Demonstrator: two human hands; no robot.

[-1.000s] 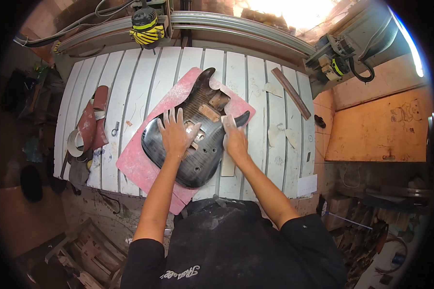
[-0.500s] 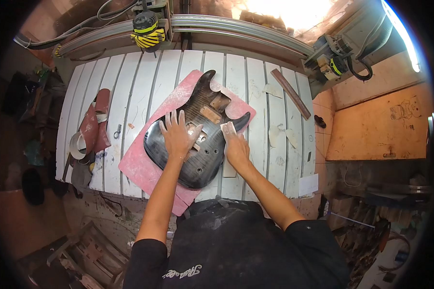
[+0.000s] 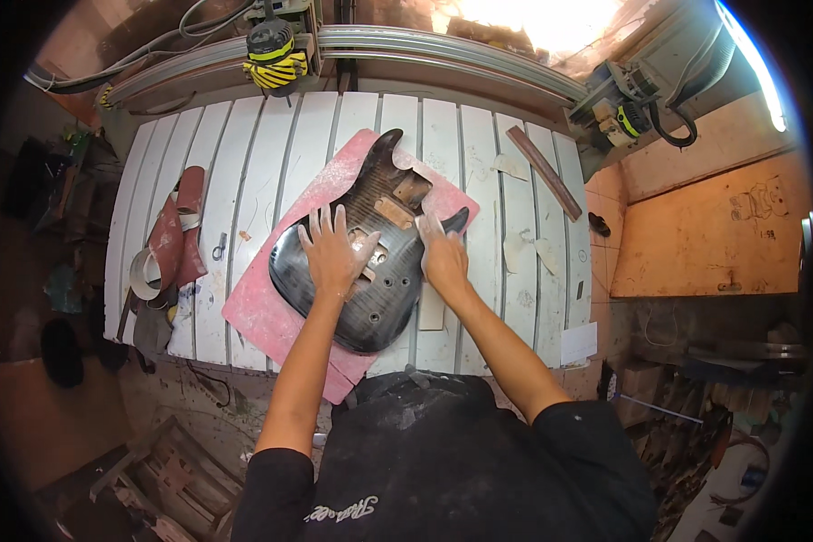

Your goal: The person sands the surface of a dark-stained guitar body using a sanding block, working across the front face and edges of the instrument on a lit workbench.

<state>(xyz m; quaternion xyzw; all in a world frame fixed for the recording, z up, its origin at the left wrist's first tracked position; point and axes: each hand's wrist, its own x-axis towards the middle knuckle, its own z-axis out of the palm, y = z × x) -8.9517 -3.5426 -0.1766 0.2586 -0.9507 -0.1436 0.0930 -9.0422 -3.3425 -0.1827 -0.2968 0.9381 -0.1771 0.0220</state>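
A dark, grained electric guitar body (image 3: 364, 307) with cut-out cavities and several round holes lies on a pink pad (image 3: 271, 312). Flat on its left half, with fingers spread, rests my left hand (image 3: 334, 253); its thumb reaches beside the middle cavity. At the body's right edge, near the lower horn, my right hand (image 3: 444, 260) has its fingers bent together over a small pale pad (image 3: 423, 228), most of which they cover. Whitish dust coats the fingers of both hands.
White slats form the tabletop (image 3: 280, 181). Reddish sandpaper rolls (image 3: 165, 242) sit at left, a brown wooden strip (image 3: 544, 173) at right, with pale scraps (image 3: 519, 248) nearby. A light wooden strip (image 3: 431, 310) lies beside the body. A rail-mounted machine (image 3: 275, 59) spans the back.
My right hand has shifted slightly away from me along the body's right edge, and the pale pad shows less now. My left hand stays in place on the guitar body.
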